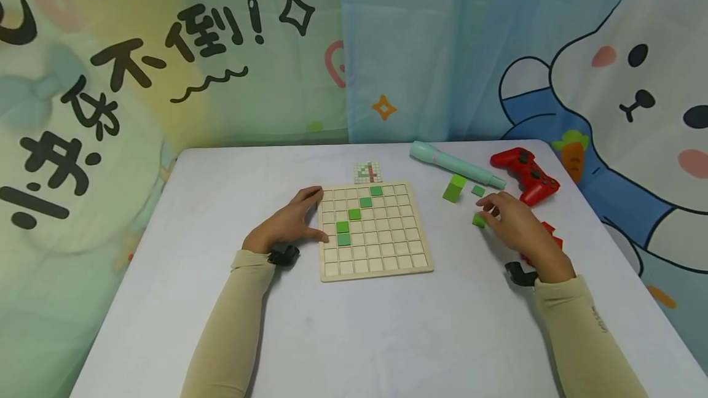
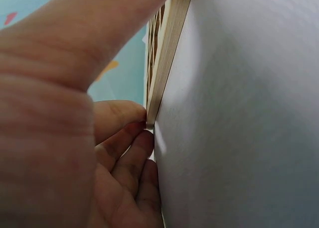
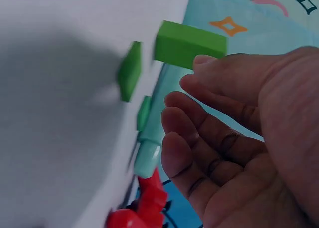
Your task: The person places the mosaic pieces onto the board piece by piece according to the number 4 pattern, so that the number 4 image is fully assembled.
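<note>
A square wooden grid board (image 1: 376, 274) lies on the table, with several green square tiles (image 1: 354, 214) set in a slanting row of cells. My left hand (image 1: 290, 220) rests along the board's left edge, its thumb and fingers spread and touching it, the fingertips at the far corner. Over the right side of the table hovers my right hand (image 1: 511, 224), its fingers loosely bent and holding nothing. Just under its fingertips is a loose green tile (image 3: 130, 71). A longer green block (image 3: 189, 45) stands beyond, overlapped by the thumb tip in the right wrist view.
A small pattern card (image 1: 367, 172) lies behind the board. At the back right are a mint-green tube (image 1: 459, 165), a red game controller (image 1: 524, 175) and a smaller green tile (image 1: 478, 190). Red pieces (image 1: 553, 235) show partly behind my right hand.
</note>
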A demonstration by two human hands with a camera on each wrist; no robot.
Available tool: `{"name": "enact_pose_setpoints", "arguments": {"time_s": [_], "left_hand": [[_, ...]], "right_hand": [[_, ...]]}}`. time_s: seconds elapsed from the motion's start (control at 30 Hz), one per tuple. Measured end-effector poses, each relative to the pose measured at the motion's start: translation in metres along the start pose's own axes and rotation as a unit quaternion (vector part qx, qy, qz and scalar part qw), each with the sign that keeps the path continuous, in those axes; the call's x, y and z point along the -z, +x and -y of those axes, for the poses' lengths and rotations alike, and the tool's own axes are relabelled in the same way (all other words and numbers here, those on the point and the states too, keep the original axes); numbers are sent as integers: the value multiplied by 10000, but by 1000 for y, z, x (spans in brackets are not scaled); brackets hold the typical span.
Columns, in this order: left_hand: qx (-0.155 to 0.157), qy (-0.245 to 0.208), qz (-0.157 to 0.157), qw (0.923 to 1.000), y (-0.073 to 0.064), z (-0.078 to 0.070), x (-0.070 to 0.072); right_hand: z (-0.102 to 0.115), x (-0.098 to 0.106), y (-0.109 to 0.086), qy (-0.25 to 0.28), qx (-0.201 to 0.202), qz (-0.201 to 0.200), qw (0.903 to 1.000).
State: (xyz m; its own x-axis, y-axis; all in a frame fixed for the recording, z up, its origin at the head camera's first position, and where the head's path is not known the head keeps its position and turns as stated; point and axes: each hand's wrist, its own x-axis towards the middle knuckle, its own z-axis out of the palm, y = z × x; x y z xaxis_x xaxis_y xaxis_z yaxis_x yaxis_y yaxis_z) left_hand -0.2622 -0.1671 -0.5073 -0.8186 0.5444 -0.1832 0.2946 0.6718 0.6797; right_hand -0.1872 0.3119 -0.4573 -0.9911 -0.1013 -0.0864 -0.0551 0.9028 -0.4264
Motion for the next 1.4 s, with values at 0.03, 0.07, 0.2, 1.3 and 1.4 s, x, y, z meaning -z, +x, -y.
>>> {"name": "enact_pose_setpoints", "arguments": {"time_s": [0.03, 0.07, 0.2, 1.3, 1.4], "left_hand": [[0, -4, 1, 10000, 0, 0, 0], [-5, 4, -3, 10000, 0, 1, 0], [-17, 2, -27, 10000, 1, 2, -1], [14, 65, -77, 9999, 0, 1, -1], [32, 95, -85, 9999, 0, 0, -1]], "right_hand": [[-2, -2, 0, -6, -43, 48, 10000], [-4, -3, 0, -10, -73, 80, 9999], [-7, -8, 1, -5, -203, 105, 9997], [-10, -21, -2, -73, -544, 301, 9980], [-7, -18, -4, -70, -529, 332, 9980]]}}
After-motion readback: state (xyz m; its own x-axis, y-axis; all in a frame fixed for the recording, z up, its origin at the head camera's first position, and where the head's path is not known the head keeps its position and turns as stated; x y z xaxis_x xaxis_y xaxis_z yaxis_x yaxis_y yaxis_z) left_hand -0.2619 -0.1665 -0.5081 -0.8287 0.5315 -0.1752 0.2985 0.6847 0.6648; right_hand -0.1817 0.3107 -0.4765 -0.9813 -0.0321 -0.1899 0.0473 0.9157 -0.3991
